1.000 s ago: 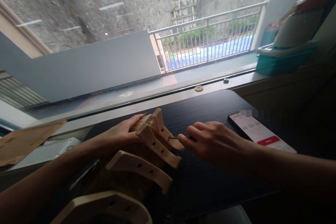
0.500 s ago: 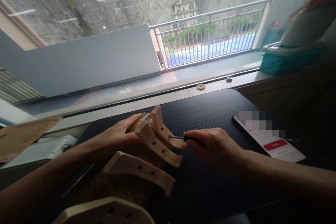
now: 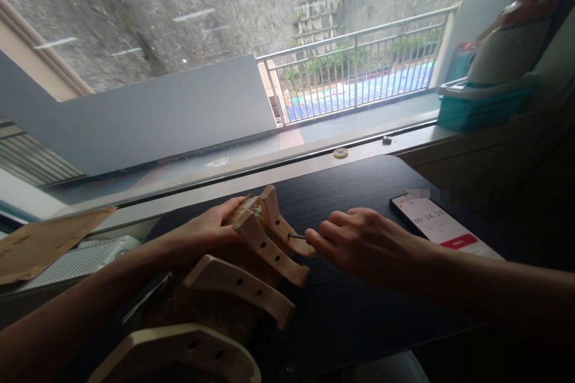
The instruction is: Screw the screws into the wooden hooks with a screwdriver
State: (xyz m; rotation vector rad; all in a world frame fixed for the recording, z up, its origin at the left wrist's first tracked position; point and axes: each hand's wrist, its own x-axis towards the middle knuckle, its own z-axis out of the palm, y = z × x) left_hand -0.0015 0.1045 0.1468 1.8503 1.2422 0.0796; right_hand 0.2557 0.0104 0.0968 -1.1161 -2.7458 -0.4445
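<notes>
My right hand [image 3: 354,239] is closed around the handle of a screwdriver [image 3: 297,237]; the fist hides most of the handle. The tip of its thin shaft sits at a hole in the farthest curved wooden piece [image 3: 272,208]. Beside that piece stand other pale wooden pieces [image 3: 245,283], each with two dark holes, in a row on a brownish body whose kind I cannot make out. My left hand [image 3: 214,222] grips the far end of this body from the left, its fingers partly hidden behind it. The nearest wooden piece [image 3: 171,341] is cut off by the bottom edge.
On the dark table [image 3: 359,185] lies a phone [image 3: 426,221] with a running timer, right of my right hand. A yellowish tape roll [image 3: 341,153] and a small dark object [image 3: 387,140] rest on the windowsill. Cardboard [image 3: 58,239] and a teal bin [image 3: 485,108] flank the table.
The camera view has shifted slightly. My right hand has turned on the screwdriver, knuckles now higher and the handle more covered. My left hand keeps its hold.
</notes>
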